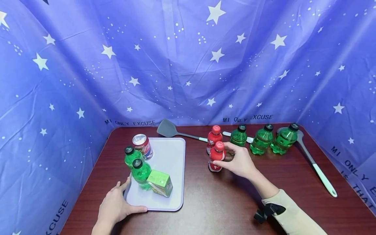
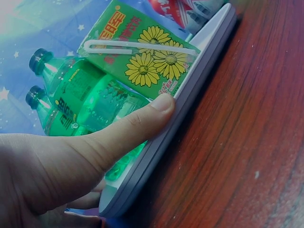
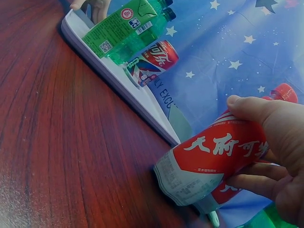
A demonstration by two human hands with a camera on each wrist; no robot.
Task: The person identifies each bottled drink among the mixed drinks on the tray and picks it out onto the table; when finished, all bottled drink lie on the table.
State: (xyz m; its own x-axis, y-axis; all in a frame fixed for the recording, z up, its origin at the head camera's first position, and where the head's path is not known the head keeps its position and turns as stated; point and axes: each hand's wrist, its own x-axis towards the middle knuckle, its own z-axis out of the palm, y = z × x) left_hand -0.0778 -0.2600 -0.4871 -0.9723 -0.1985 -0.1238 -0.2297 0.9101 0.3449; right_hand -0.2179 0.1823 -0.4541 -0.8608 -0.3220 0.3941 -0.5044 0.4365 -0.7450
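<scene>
My right hand (image 1: 239, 162) holds a small red-labelled cola bottle (image 1: 217, 156) upright, thumb on one side and fingers on the other, as the right wrist view also shows. Right behind it stands a second red cola bottle (image 1: 213, 138). With thumb along the front rim and fingers at the left side, my left hand (image 1: 114, 203) grips the near left corner of a pale tray (image 1: 177, 163). On this tray stand two green soda bottles (image 1: 141, 173), a green drink carton (image 2: 142, 54) with yellow flowers and a straw, and, farther back, a red soda can (image 3: 154, 61).
Three green soda bottles (image 1: 261, 142) stand at the back right. Behind the tray lies a grey spatula (image 1: 168, 129), its handle reaching toward the red bottles. A long utensil with a pale green handle (image 1: 324, 179) lies along the right side. Starry blue cloth surrounds the table.
</scene>
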